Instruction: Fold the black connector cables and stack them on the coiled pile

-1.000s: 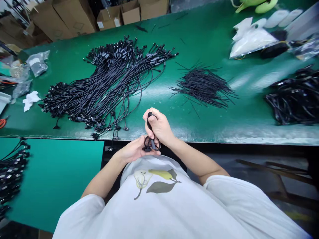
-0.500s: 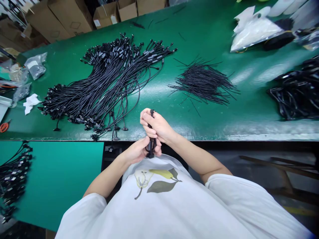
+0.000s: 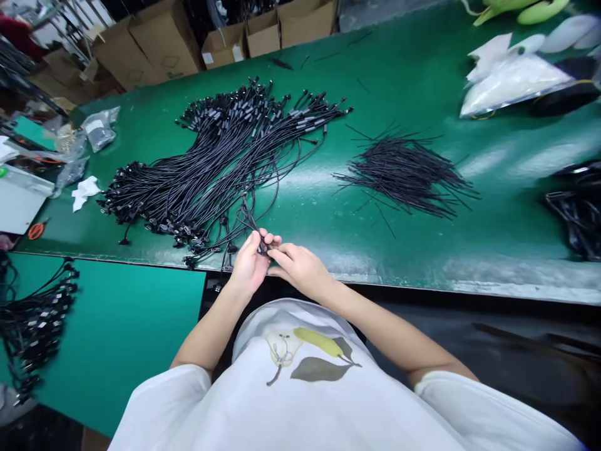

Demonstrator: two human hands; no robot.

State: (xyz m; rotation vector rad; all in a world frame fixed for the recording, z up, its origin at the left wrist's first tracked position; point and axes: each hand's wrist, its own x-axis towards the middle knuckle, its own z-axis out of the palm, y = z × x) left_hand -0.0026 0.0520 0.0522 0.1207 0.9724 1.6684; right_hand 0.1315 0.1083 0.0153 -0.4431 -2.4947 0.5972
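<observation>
My left hand (image 3: 248, 268) and my right hand (image 3: 298, 268) meet at the front edge of the green table (image 3: 328, 207). Their fingertips pinch a black cable (image 3: 253, 227) that runs up into the big fan-shaped pile of black cables (image 3: 220, 156). Both hands are closed on that cable near its end. A heap of thin black ties (image 3: 408, 175) lies to the right of my hands, untouched.
Cardboard boxes (image 3: 164, 44) line the far edge. Clear and white bags (image 3: 511, 75) lie at the back right, more black cables (image 3: 580, 213) at the right edge. A lower teal surface (image 3: 126, 338) at left carries another cable bundle (image 3: 32, 319). Orange scissors (image 3: 36, 230) lie far left.
My hands have moved from in front of my chest, where they held a coiled cable, down and left to the table edge. They now pinch a cable at the pile's near end.
</observation>
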